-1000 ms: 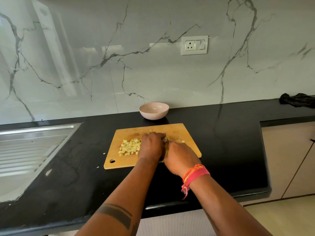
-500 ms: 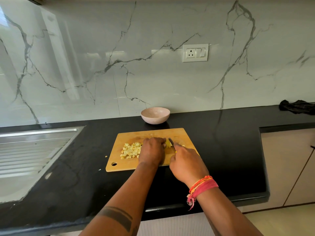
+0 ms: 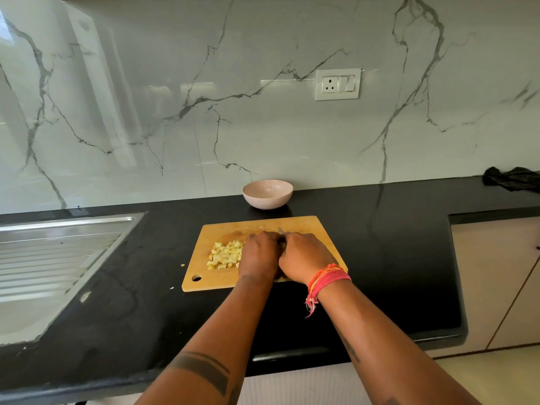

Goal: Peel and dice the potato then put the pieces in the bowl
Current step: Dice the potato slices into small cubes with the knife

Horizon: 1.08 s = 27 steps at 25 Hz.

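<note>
A: Report the work surface.

B: A wooden cutting board point(image 3: 304, 225) lies flat on the black countertop point(image 3: 380, 258), with its hanging hole at the near left corner. A pile of diced potato pieces point(image 3: 225, 255) sits on the left half of the board. One stray piece point(image 3: 183, 265) lies on the countertop just beside the board's left edge.

A: Report the hands.

B: The left hand point(image 3: 260, 255) rests knuckles-up on the middle of the board, fingers curled downward, touching the right edge of the pile. What lies under it is hidden, so whether it grips anything cannot be told. The right hand point(image 3: 304, 257) sits just beside it, touching it, with the fingers curled round a knife handle. Only the tip of the knife point(image 3: 281, 230) shows, projecting toward the far side between the two hands. A red and orange thread band point(image 3: 327, 279) wraps the right wrist.

A: Report the receiving vessel.

B: The pink bowl point(image 3: 267, 194) stands upright on the countertop beyond the far edge of the board, close to the marble wall. Its visible interior shows no potato.

A: Other items?

B: A steel sink drainboard point(image 3: 58, 252) at left, a wall socket point(image 3: 338, 84) above, a dark cloth point(image 3: 511, 178) at far right.
</note>
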### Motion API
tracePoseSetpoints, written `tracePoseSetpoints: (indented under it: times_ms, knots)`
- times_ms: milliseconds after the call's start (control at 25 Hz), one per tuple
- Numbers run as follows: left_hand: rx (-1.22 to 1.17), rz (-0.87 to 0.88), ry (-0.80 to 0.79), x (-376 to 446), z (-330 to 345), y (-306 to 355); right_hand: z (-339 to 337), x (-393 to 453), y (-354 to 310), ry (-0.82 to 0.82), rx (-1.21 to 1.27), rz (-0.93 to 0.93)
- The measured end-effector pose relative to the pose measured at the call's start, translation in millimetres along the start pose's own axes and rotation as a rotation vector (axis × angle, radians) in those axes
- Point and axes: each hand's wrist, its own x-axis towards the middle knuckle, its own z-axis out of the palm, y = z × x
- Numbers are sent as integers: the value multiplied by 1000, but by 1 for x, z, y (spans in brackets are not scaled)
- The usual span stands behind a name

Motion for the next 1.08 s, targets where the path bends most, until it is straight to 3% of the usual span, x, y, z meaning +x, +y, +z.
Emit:
tracePoseSetpoints:
  times_ms: [120,400,640,1080]
  knots:
    - [-56,-42,34,1,2,2,5,-18,7,-22,-22,-27]
    - [-74,-81,60,-3,-1,6,11,-71,24,112,5,-82]
    - [-31,-48,41,-4,-5,4,1,-62,11,156,40,-44]
    - [83,29,17,-4,-6,0,3,-5,-4,9,-28,-13]
